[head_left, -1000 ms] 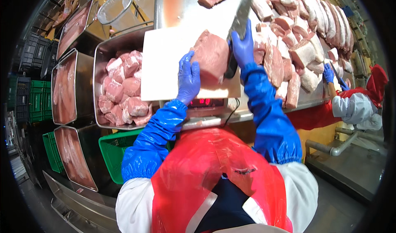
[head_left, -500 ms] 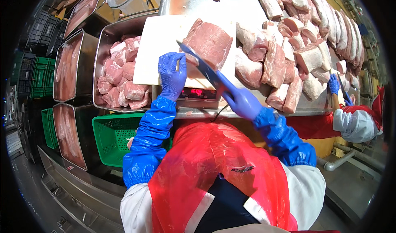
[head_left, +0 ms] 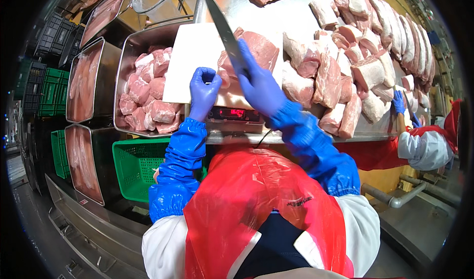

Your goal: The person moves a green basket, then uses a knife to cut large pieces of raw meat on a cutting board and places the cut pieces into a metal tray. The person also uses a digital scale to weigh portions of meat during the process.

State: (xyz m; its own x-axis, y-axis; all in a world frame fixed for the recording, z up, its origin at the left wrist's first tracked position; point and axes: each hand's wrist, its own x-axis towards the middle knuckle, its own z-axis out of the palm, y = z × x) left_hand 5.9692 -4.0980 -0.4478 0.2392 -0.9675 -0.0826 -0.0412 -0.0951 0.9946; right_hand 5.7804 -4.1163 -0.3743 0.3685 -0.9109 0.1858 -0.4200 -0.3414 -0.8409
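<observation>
My right hand [head_left: 260,87] is wrapped round the handle of a long knife [head_left: 223,30]. Its blade points up and to the left, passing over the left part of a large pink meat piece [head_left: 261,49]. That piece rests on a white cutting board [head_left: 190,47]. Left of the meat, my left hand [head_left: 203,92] is closed, thumb and forefinger curled into a ring at the board's near edge. A small pale bit shows at those fingertips, too small to name. A scale with a red lit display [head_left: 236,113] sits just below the board.
Cut meat chunks fill a metal bin [head_left: 148,94] on the left. Several meat pieces [head_left: 328,76] are heaped to the right. A green crate [head_left: 131,173] stands below the bin. At far right, another person's gloved hand [head_left: 399,101] is at the same table.
My right hand has moved up and left, swinging the knife's tip away from me, past the meat. My left hand has shifted slightly nearer me, its fingers still curled.
</observation>
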